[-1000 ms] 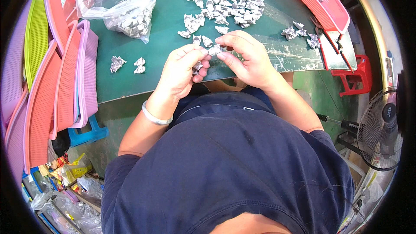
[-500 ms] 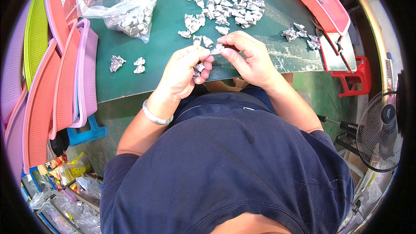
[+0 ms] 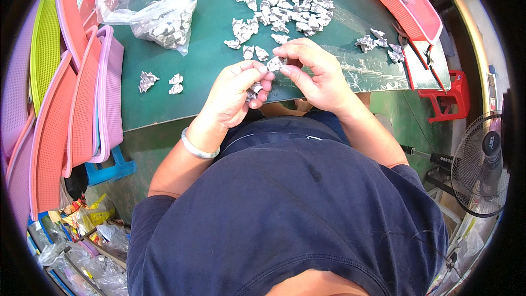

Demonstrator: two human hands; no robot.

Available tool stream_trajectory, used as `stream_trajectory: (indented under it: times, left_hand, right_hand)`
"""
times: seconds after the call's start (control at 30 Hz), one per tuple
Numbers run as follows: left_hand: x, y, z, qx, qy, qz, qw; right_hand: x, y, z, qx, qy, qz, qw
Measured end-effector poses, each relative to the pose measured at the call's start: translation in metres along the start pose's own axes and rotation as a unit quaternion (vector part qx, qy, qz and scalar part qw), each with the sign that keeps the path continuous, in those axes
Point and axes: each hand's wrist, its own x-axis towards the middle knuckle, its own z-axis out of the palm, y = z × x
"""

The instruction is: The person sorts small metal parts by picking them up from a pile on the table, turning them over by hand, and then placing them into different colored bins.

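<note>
Above the near edge of the green table point(image 3: 208, 85), a small silver-grey metal part point(image 3: 276, 64) is pinched between both of my hands. My left hand point(image 3: 233, 93) grips its left side with thumb and forefinger. More silver-grey parts point(image 3: 253, 91) are tucked under that hand's curled fingers, mostly hidden. From the right, the thumb and forefinger of my right hand point(image 3: 320, 77) hold the same part. Two loose parts point(image 3: 255, 52) lie just beyond my fingertips. A large heap of similar parts point(image 3: 298, 0) spreads farther back.
At the back left stands a clear plastic bag point(image 3: 164, 19) of parts. Stacked plastic baskets point(image 3: 52, 131) crowd the left side. A pink basket point(image 3: 402, 3), pliers point(image 3: 408, 41) and a few parts point(image 3: 366, 43) are at right, near a red stool point(image 3: 452, 98) and a fan point(image 3: 479, 164).
The pinched part has turned between my fingers and shows a broader, rounder face. Both hands have shifted only slightly; the heap and the bag stay put.
</note>
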Motion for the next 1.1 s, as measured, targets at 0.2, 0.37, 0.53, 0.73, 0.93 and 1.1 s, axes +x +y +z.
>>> stream_trajectory:
  times: [0.2,0.37,0.53,0.73,0.93,1.1]
  left_hand:
    - [0.001,-0.006,0.001,0.01,-0.002,0.033,0.999]
    - [0.003,-0.01,-0.001,-0.004,-0.015,0.054,0.998]
    - [0.002,-0.009,0.003,-0.034,-0.001,0.033,0.999]
    - [0.004,-0.01,-0.004,-0.108,-0.036,0.019,0.993]
    - [0.002,-0.01,-0.021,-0.217,-0.044,0.076,0.972]
    - [-0.002,-0.002,-0.025,-0.204,-0.001,0.089,0.975]
  right_hand:
    - [-0.004,0.001,0.007,0.068,0.036,0.076,0.994]
    - [-0.002,-0.006,0.009,0.045,0.049,0.055,0.996]
    - [-0.003,-0.008,0.01,0.005,0.057,0.005,0.998]
    - [-0.002,-0.013,0.011,-0.015,0.042,-0.001,0.999]
    - [0.002,0.0,0.009,-0.09,0.0,-0.001,0.996]
    - [0.007,0.019,0.018,-0.203,-0.023,0.042,0.978]
